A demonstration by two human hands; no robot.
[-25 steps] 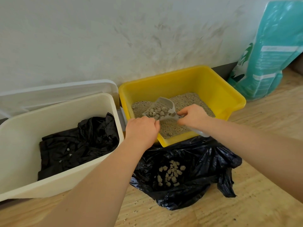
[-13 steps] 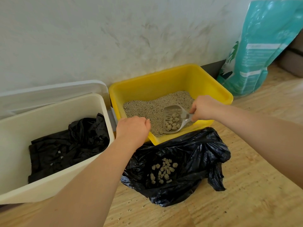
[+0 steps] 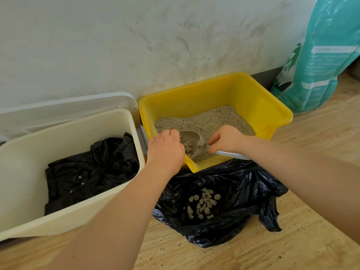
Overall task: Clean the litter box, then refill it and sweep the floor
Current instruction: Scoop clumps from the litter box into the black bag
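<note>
Your right hand (image 3: 227,140) is curled around the handle of the grey litter scoop (image 3: 191,142), fingers wrapped tight on it, and the handle's end pokes out past your wrist over the front rim of the yellow litter box (image 3: 251,98). The scoop's bowl sits low in the litter (image 3: 214,118), near the box's front-left corner, with a clump of litter lying in it. Your left hand (image 3: 165,151) is right there at that same corner, over the front rim of the box, fingers bent down toward the scoop's bowl; whether they grip the rim or just rest on it, you can't tell from here, since the fingertips are hidden behind the hand.

The litter box stands against the wall (image 3: 136,45). Just in front of the box, touching its front edge, a black rubbish bag (image 3: 243,191) lies open on the wooden floor (image 3: 292,240), and a small heap of pale clumps (image 3: 202,203) sits in the middle of it. To the left of the box, just beside it, is a cream bin (image 3: 25,156) lined with a black bag (image 3: 93,168), its white lid (image 3: 78,106) propped behind against the wall. To the right of the box, a teal litter bag (image 3: 323,61) leans upright against the wall.
</note>
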